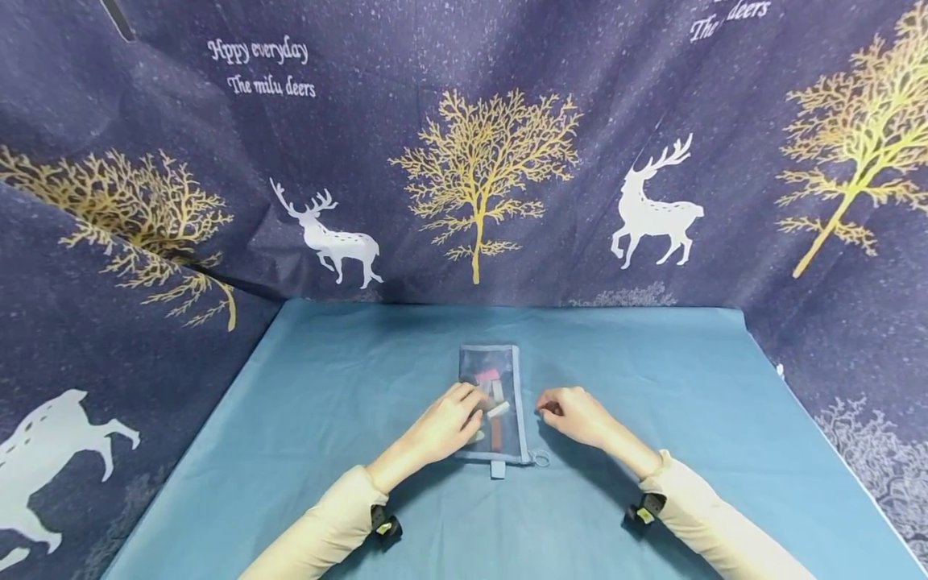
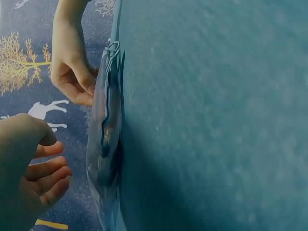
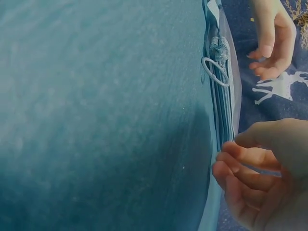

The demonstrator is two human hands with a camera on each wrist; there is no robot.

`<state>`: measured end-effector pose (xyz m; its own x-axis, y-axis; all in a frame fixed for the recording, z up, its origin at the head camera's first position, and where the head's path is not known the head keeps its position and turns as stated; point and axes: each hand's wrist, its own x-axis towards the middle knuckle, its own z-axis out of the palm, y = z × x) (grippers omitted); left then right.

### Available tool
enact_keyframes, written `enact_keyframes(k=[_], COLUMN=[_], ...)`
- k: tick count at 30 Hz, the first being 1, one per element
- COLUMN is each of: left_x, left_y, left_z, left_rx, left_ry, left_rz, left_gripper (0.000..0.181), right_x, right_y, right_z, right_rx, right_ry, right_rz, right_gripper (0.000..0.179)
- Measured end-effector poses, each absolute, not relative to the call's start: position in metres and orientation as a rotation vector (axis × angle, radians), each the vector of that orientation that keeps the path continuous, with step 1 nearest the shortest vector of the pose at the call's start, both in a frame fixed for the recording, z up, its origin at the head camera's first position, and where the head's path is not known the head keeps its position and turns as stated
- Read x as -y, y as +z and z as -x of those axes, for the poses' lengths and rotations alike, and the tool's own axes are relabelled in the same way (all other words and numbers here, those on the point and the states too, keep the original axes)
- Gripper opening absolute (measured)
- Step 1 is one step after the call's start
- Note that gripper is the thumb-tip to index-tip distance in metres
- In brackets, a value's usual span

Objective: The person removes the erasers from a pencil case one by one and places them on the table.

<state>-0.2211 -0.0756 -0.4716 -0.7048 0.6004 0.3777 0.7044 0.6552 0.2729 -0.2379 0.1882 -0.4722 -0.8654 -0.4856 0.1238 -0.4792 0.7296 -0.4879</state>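
Observation:
A see-through zip pouch with pale blue edging lies flat on the table. Through it I make out a pink item, small whitish pieces and a reddish-brown strip. A ring pull sits at the near right corner by the zip. My left hand hovers over the pouch's left side, its fingers loosely bent and holding nothing. Just right of the zipped edge is my right hand, with loosely curled fingers and nothing visible between them. Whether its fingertips touch the table is unclear.
Blue-green cloth covers the table. Behind it and at both sides hangs a dark blue curtain printed with white deer and golden trees. Each wrist carries a small black camera.

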Motion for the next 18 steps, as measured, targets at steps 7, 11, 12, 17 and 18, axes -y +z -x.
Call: enact_keyframes(k=[7, 11, 12, 17, 18], left_x=[0.069, 0.066, 0.066, 0.062, 0.061], left_y=[-0.473, -0.475, -0.476, -0.475, -0.475], left_z=[0.221, 0.22, 0.22, 0.219, 0.218], left_rx=[2.552, 2.513, 2.506, 2.515, 2.524], left_ry=[-0.525, -0.524, -0.523, -0.494, -0.487], left_rz=[1.151, 1.193, 1.201, 1.226, 1.234], left_gripper=[0.022, 0.022, 0.022, 0.024, 0.024], right_x=[-0.192, -0.193, -0.194, -0.195, -0.196], right_y=[-0.471, -0.471, -0.471, -0.47, -0.47], right_z=[0.239, 0.238, 0.237, 0.236, 0.236], right_rx=[-2.821, -2.779, -2.769, -2.738, -2.735], right_ry=[-0.809, -0.81, -0.814, -0.776, -0.757], right_rz=[0.995, 1.055, 1.066, 1.115, 1.121], right_gripper=[0.011, 0.011, 0.011, 0.011, 0.011])
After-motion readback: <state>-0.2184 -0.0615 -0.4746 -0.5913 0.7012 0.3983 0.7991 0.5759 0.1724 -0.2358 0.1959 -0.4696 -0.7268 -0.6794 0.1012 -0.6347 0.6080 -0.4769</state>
